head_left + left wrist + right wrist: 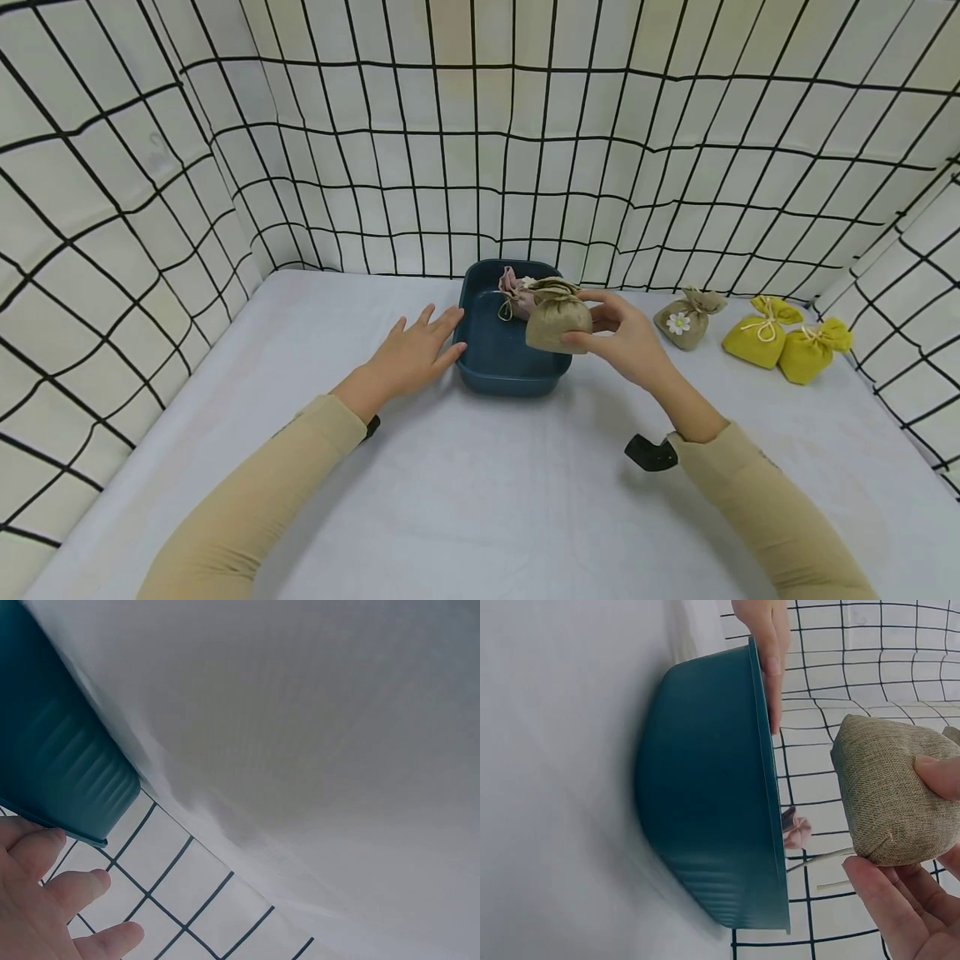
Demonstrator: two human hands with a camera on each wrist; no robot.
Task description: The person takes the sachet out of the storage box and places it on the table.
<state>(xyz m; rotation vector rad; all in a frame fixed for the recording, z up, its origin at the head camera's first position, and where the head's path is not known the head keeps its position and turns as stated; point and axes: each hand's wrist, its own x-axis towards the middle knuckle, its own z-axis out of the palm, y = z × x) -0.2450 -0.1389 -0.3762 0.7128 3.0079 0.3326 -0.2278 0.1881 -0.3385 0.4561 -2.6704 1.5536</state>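
Note:
My right hand [622, 337] pinches an olive-beige cloth drawstring pouch [557, 323] above the right side of a dark teal plastic basin [480, 379]. In the right wrist view the pouch [892, 787] hangs clear of the rim, thumb on one face and fingers on the other. Inside the basin, toward the back, lies a pink pouch [517, 296] with a cord, partly hidden by the held one. My left hand [412, 350] has its fingers spread, fingertips at the basin's left rim; the left wrist view shows them beside the basin wall [67, 750].
To the right on the white cloth sit a beige pouch [684, 321] with a white flower and two yellow pouches [753, 340] side by side. Black wire grid panels [420, 133] stand along the back and both sides.

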